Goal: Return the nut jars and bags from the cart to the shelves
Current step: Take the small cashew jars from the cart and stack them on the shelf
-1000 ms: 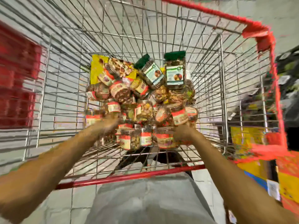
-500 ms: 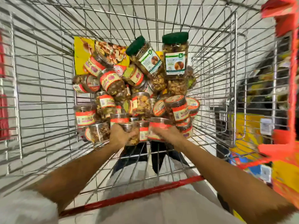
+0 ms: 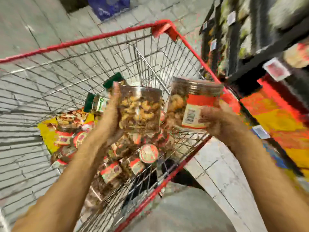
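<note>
My left hand [image 3: 111,113] grips a clear nut jar [image 3: 140,108] held up above the cart. My right hand [image 3: 215,121] grips a second nut jar [image 3: 192,104] with a red and white label and a barcode facing me. Both jars are lifted over the wire cart [image 3: 93,41] with its red rim. Below them several red-labelled nut jars [image 3: 111,171] lie heaped in the cart. A yellow nut bag [image 3: 48,133] lies at the heap's left. Two green-lidded jars [image 3: 98,102] show behind my left hand. The picture is blurred by motion.
Shelves [image 3: 250,52] with price tags and blurred goods rise at the right, close beside the cart. Red and yellow packages [image 3: 277,118] fill the lower shelf at right. The floor is grey tile, with a blue object [image 3: 110,7] at the far top.
Both hands were down among the jars in the cart; now each has lifted a jar up out of the heap. The view has swung right towards the shelves.
</note>
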Demonstrator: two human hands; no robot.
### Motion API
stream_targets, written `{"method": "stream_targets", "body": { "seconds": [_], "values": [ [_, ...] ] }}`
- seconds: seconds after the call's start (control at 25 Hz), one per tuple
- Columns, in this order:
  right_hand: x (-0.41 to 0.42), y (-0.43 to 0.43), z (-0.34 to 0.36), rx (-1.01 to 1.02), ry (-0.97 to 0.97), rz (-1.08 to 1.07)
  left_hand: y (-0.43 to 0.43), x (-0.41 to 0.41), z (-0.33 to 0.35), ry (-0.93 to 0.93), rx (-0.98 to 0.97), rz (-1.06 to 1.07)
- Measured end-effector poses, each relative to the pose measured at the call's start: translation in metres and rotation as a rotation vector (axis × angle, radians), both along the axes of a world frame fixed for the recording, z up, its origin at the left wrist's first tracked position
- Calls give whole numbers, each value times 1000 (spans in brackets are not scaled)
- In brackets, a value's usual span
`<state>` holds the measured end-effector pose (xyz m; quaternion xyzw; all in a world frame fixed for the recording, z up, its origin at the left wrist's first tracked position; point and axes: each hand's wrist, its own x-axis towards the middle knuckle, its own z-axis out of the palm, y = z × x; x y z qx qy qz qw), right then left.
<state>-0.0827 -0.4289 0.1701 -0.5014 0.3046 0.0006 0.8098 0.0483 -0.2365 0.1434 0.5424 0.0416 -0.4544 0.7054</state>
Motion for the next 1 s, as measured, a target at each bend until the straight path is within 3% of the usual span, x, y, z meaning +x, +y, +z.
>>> {"method": "stream_targets", "body": {
  "seconds": [0.16,0.28,0.4,0.64,0.76,0.88,1.0],
  "values": [
    [-86,-64,27,94,-156,-336,-119,-43,41,104,-271,-308],
    [-148,-112,33,80,-151,-530,-197,-83,49,144,-388,-460],
    [-204,-171,30,25,-156,-595,-275,-134,44,126,-366,-575],
    [-253,-271,-8,6,-65,-652,-389,-190,6,111,-278,-554],
    [-248,-321,-44,-19,-52,-795,-456,-198,-26,-35,-224,-436],
    [-242,-332,-49,-62,-100,-891,-475,-203,-29,-405,-152,-223],
    [-239,-361,-69,-235,-79,-1006,-512,-214,-50,-739,-142,-121]
  ]
}}
